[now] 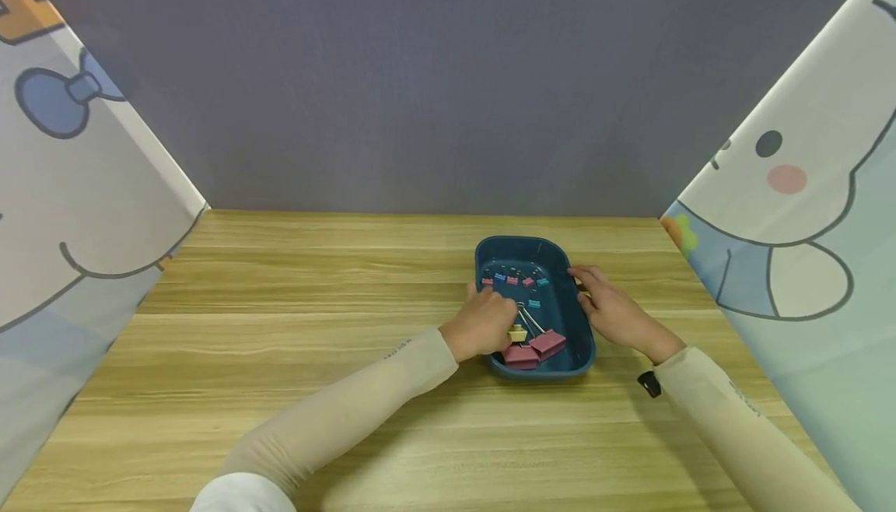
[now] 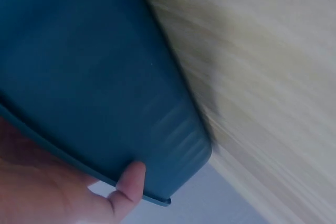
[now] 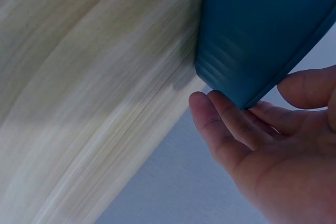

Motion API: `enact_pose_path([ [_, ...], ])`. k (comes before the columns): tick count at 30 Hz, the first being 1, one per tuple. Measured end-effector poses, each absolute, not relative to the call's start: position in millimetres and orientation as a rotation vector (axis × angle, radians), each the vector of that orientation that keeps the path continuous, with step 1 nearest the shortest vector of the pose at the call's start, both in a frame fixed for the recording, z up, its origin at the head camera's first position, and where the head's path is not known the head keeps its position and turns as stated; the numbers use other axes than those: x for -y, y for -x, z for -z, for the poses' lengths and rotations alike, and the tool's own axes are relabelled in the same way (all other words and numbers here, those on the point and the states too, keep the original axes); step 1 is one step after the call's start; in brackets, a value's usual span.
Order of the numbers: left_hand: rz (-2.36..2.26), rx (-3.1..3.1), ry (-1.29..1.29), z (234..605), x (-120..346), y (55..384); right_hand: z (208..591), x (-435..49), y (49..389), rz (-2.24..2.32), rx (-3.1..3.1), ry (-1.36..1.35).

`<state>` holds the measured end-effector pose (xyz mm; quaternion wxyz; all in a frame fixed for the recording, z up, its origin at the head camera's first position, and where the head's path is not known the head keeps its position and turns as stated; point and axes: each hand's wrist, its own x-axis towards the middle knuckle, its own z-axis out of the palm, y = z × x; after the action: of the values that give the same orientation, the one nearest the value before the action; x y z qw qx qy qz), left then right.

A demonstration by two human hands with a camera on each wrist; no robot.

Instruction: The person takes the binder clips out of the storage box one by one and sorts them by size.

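Observation:
A dark blue oblong tray (image 1: 579, 341) stands on the wooden table, its inside showing in the head view. My left hand (image 1: 481, 324) grips its left wall, with the thumb (image 2: 131, 182) on the outer face and the other fingers bent over the rim. Right beside those fingers is a yellow binder clip (image 1: 516, 334). Two large pink binder clips (image 1: 548, 344) lie at the tray's near end, and several small pink and blue clips (image 1: 512, 280) are farther back. On the opposite side, my right hand (image 1: 616, 313) touches the rim with loosely extended fingers (image 3: 220, 135).
The wooden table (image 1: 294, 286) ends at a grey back panel (image 1: 434, 84). Cartoon-printed panels stand at the left (image 1: 77, 208) and right (image 1: 805, 278). A small black object (image 1: 649, 384) shows by the right wrist.

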<state>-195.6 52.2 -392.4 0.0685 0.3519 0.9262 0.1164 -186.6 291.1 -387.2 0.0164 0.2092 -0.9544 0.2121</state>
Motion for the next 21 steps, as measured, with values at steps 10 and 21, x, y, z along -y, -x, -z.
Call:
enact_pose_path([
  [10, -0.499, -2.829, -1.104, 385, -39, 202, 387, -291, 188, -0.668, 2.952, -0.673],
  [21, -0.558, -2.916, -1.151, 371, -25, 204, 389, -290, 186, -0.637, 2.933, -0.646],
])
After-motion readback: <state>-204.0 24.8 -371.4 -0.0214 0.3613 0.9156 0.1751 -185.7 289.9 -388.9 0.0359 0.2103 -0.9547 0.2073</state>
